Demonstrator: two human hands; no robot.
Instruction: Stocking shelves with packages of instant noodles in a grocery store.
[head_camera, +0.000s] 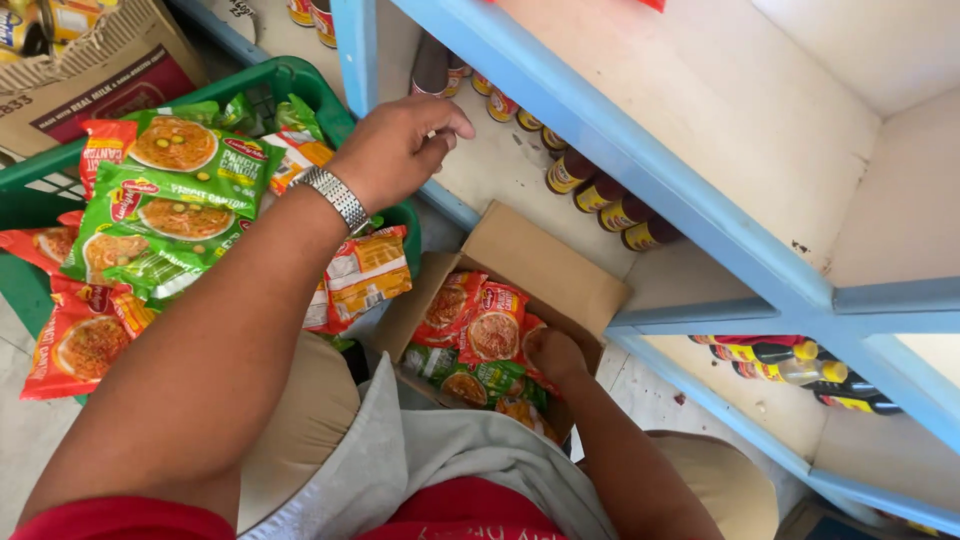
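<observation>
Down in the cardboard box (545, 262), noodle packets (490, 330) under right-hand fingers (545, 350).

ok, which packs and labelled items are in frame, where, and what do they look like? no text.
Green noodle packets: flat, piled in green crate, by left hand.
Red-orange noodle packets: flat, crate's lower left.
Open cardboard box: brown, holds red and green packets; right hand inside.
Dark bottles: yellow labels, row on blue shelf.
</observation>
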